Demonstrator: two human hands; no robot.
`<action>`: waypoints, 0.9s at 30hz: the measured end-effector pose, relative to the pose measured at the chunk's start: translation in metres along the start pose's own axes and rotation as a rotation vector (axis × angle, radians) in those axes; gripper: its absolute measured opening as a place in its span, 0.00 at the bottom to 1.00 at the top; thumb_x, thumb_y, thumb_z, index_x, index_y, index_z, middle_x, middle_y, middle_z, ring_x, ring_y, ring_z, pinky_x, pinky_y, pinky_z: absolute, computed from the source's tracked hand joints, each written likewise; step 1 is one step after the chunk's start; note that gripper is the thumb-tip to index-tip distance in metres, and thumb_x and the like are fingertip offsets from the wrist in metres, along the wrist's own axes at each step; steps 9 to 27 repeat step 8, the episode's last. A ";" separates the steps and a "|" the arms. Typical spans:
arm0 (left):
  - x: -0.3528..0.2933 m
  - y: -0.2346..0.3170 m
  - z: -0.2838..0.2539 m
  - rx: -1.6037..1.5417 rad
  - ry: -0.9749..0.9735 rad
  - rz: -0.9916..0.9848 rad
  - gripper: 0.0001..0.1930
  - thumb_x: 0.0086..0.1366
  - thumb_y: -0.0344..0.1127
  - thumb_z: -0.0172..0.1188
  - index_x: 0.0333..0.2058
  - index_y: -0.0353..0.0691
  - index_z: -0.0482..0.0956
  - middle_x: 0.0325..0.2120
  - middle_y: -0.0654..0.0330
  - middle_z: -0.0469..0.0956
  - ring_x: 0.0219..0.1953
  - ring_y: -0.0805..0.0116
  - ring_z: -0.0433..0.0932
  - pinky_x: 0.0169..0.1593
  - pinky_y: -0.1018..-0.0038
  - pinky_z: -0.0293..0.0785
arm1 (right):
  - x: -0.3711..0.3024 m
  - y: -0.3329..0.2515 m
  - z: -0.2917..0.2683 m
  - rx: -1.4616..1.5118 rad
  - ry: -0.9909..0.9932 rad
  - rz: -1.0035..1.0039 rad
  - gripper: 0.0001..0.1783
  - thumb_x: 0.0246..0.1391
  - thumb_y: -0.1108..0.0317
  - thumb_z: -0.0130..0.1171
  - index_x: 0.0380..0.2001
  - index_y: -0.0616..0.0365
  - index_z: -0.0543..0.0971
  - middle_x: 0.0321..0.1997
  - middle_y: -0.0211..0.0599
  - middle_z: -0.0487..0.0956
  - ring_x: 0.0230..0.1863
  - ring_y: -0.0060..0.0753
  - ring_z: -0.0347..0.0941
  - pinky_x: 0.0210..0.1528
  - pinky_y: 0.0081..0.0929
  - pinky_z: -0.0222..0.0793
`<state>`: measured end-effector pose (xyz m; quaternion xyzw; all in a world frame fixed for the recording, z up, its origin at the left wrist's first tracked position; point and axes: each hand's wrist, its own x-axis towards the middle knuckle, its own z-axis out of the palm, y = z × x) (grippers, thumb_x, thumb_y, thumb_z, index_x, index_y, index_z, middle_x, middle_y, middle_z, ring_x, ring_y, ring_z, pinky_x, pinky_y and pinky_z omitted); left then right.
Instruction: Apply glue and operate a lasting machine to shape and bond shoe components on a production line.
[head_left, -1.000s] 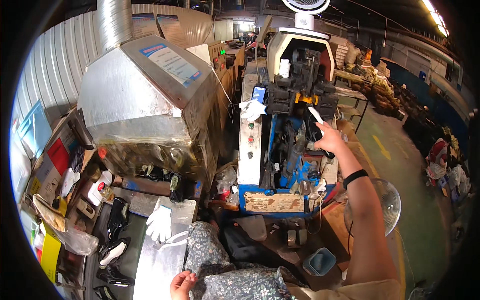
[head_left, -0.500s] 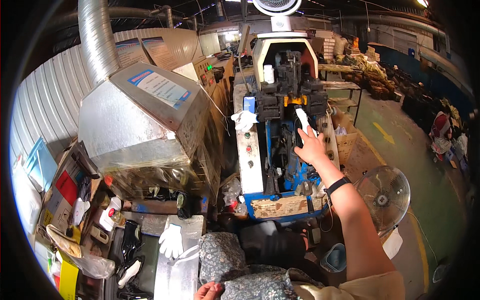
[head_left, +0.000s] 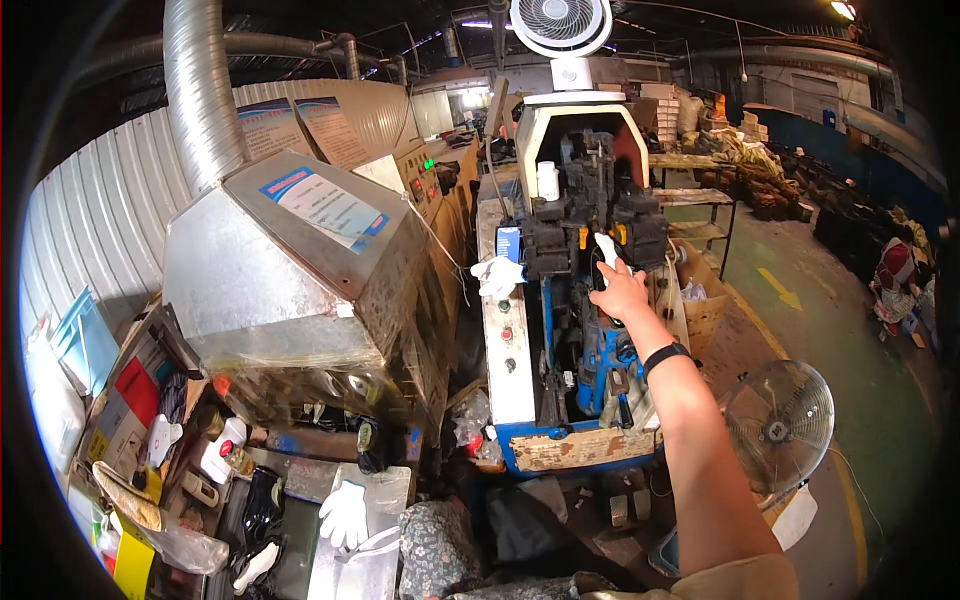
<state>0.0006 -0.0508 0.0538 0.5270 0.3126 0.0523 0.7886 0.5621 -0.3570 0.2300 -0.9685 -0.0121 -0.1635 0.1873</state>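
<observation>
My right hand (head_left: 622, 293) reaches into the blue and black machine (head_left: 520, 432), its fingers closed around what looks like a shoe with a long white underside (head_left: 606, 247). Fingers and machine parts hide the rest of that shoe. Two small orange-yellow pieces (head_left: 583, 238) flank its upper end, apart from each other. A dark band (head_left: 667, 354) circles my right wrist. My left hand is out of sight.
White gloves lie on the machine's left panel (head_left: 498, 276) and on the metal bench (head_left: 345, 512), near dark shoes (head_left: 262, 510). A metal hood (head_left: 265, 270) stands left. A floor fan (head_left: 778, 430) stands right, and pedals (head_left: 630, 507) sit below the machine.
The orange-yellow pieces, earlier together, now stand apart around the shoe's end. My left hand, earlier at the lower edge, has left view. The whole view has shifted slightly.
</observation>
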 end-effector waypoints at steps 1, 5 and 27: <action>0.001 0.002 0.002 0.016 0.002 -0.009 0.10 0.65 0.35 0.61 0.41 0.36 0.77 0.37 0.55 0.79 0.40 0.63 0.77 0.50 0.65 0.76 | 0.003 -0.005 0.000 0.001 0.002 0.000 0.41 0.41 0.52 0.62 0.64 0.34 0.66 0.72 0.31 0.56 0.62 0.56 0.57 0.61 0.44 0.64; 0.005 0.001 0.004 0.074 0.003 -0.045 0.12 0.64 0.36 0.62 0.42 0.36 0.78 0.37 0.55 0.79 0.41 0.62 0.77 0.50 0.66 0.76 | 0.002 -0.008 -0.004 -0.012 0.018 0.023 0.41 0.41 0.52 0.62 0.64 0.34 0.67 0.71 0.31 0.57 0.62 0.56 0.57 0.60 0.45 0.65; 0.002 -0.003 0.003 0.079 0.003 -0.057 0.12 0.64 0.37 0.63 0.42 0.36 0.78 0.38 0.55 0.80 0.41 0.62 0.78 0.50 0.66 0.76 | 0.005 -0.009 -0.015 -0.007 -0.035 0.010 0.41 0.42 0.51 0.62 0.64 0.33 0.66 0.71 0.31 0.57 0.63 0.56 0.56 0.62 0.45 0.63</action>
